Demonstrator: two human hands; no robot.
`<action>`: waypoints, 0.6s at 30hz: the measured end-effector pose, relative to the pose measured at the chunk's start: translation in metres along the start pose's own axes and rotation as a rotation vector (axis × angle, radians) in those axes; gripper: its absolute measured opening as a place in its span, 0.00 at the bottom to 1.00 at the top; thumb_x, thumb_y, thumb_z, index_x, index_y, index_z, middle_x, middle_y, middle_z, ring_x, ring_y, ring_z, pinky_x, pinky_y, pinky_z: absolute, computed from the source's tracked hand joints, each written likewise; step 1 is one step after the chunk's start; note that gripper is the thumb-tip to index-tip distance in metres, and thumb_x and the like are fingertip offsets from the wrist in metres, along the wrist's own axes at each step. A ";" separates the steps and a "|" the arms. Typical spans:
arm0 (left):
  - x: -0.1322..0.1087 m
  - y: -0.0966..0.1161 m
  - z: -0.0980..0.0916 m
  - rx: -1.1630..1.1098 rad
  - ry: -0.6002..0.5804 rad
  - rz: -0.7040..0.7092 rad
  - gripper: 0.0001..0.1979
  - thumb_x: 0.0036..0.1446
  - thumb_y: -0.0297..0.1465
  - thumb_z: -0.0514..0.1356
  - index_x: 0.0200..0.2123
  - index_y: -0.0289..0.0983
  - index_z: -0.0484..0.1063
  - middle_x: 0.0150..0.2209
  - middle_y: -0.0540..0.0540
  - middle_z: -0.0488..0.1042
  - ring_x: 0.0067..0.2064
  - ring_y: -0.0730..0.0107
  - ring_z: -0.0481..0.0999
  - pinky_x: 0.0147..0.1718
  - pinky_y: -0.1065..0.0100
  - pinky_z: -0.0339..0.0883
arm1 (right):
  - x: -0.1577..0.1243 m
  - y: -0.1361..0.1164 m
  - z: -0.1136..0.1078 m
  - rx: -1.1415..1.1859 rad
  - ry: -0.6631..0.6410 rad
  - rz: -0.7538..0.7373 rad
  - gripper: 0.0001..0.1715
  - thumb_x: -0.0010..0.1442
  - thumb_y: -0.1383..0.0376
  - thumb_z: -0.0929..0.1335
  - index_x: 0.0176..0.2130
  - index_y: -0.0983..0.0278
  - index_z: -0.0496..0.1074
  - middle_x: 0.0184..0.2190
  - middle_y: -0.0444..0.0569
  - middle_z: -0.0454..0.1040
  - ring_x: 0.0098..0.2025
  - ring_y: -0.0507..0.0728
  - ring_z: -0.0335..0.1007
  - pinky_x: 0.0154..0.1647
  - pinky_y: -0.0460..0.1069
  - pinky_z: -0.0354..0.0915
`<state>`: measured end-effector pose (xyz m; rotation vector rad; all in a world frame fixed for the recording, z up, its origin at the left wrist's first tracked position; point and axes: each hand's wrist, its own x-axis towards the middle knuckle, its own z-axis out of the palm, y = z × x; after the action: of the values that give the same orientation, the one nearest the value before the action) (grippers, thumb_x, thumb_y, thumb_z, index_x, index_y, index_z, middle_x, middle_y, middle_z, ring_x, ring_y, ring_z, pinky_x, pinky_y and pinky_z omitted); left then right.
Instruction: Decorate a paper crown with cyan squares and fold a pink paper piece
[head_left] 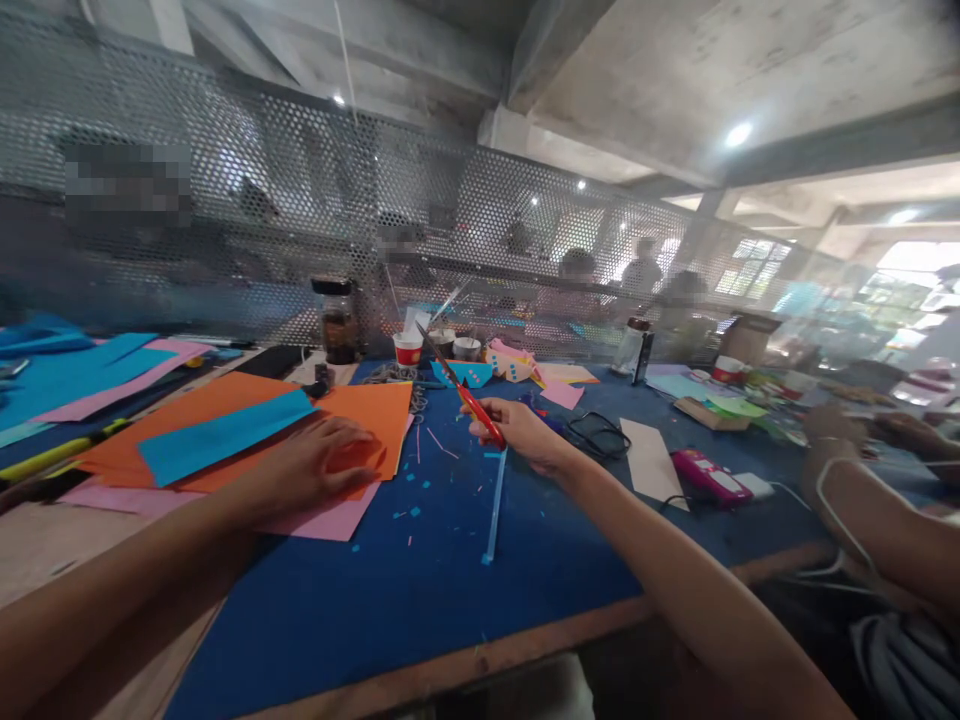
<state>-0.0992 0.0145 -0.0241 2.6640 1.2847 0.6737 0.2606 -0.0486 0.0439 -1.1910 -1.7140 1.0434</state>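
Note:
My left hand (319, 462) lies on a stack of orange paper (360, 412) and pink paper (330, 518), fingers together, pressing on the orange sheet. A blue sheet (221, 433) lies on the orange stack to its left. My right hand (521, 432) grips red-handled scissors (459, 387), blades pointing up and away to the left. A thin blue paper strip (495, 505) lies on the blue table cover (420, 590) just below that hand, among several small paper scraps.
A dark jar (337, 320), paper cups (407, 348) and folded paper pieces (510, 362) stand at the back by a perforated metal screen (225, 200). A pink device (709, 473) and black cord (598, 434) lie right. Another person's arms (877, 500) rest at the right edge.

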 end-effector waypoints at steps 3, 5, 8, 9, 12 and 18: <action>0.000 0.001 -0.001 -0.003 0.002 0.012 0.30 0.63 0.61 0.63 0.58 0.48 0.81 0.62 0.42 0.82 0.65 0.45 0.77 0.67 0.51 0.67 | -0.003 -0.011 0.009 0.209 -0.080 0.017 0.29 0.52 0.49 0.82 0.46 0.62 0.80 0.35 0.44 0.79 0.33 0.52 0.73 0.34 0.46 0.66; 0.000 0.003 -0.001 -0.001 0.002 0.016 0.30 0.63 0.61 0.63 0.56 0.49 0.81 0.61 0.42 0.82 0.65 0.45 0.77 0.67 0.49 0.67 | -0.003 -0.019 0.014 0.351 -0.124 0.027 0.31 0.48 0.49 0.84 0.46 0.62 0.80 0.35 0.45 0.79 0.34 0.53 0.74 0.36 0.47 0.68; 0.000 0.006 -0.002 0.005 0.001 0.011 0.29 0.64 0.61 0.61 0.56 0.49 0.80 0.62 0.42 0.81 0.66 0.45 0.76 0.67 0.47 0.66 | -0.001 -0.029 0.019 0.441 -0.163 0.030 0.33 0.48 0.48 0.84 0.47 0.61 0.79 0.34 0.46 0.80 0.36 0.57 0.77 0.38 0.50 0.72; 0.000 0.006 -0.002 0.006 -0.004 0.010 0.30 0.65 0.61 0.61 0.56 0.48 0.80 0.62 0.42 0.81 0.66 0.44 0.76 0.68 0.46 0.65 | -0.001 -0.032 0.020 0.448 -0.161 0.028 0.33 0.48 0.47 0.83 0.47 0.61 0.79 0.33 0.46 0.79 0.37 0.57 0.77 0.38 0.50 0.73; 0.001 0.007 -0.002 0.011 -0.023 0.002 0.31 0.65 0.62 0.61 0.57 0.45 0.79 0.62 0.40 0.80 0.66 0.43 0.75 0.68 0.46 0.63 | -0.001 -0.035 0.017 0.449 -0.105 -0.009 0.29 0.51 0.48 0.82 0.45 0.61 0.78 0.33 0.45 0.78 0.36 0.56 0.76 0.38 0.50 0.73; 0.003 0.005 -0.003 0.007 -0.065 -0.002 0.34 0.66 0.62 0.60 0.59 0.42 0.78 0.64 0.40 0.80 0.66 0.43 0.75 0.69 0.48 0.63 | -0.002 -0.019 -0.013 0.165 0.116 -0.084 0.27 0.53 0.48 0.82 0.43 0.62 0.78 0.32 0.42 0.76 0.31 0.51 0.71 0.33 0.46 0.70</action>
<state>-0.0952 0.0132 -0.0191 2.6664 1.2756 0.5783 0.2673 -0.0521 0.0656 -1.0454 -1.5444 1.0234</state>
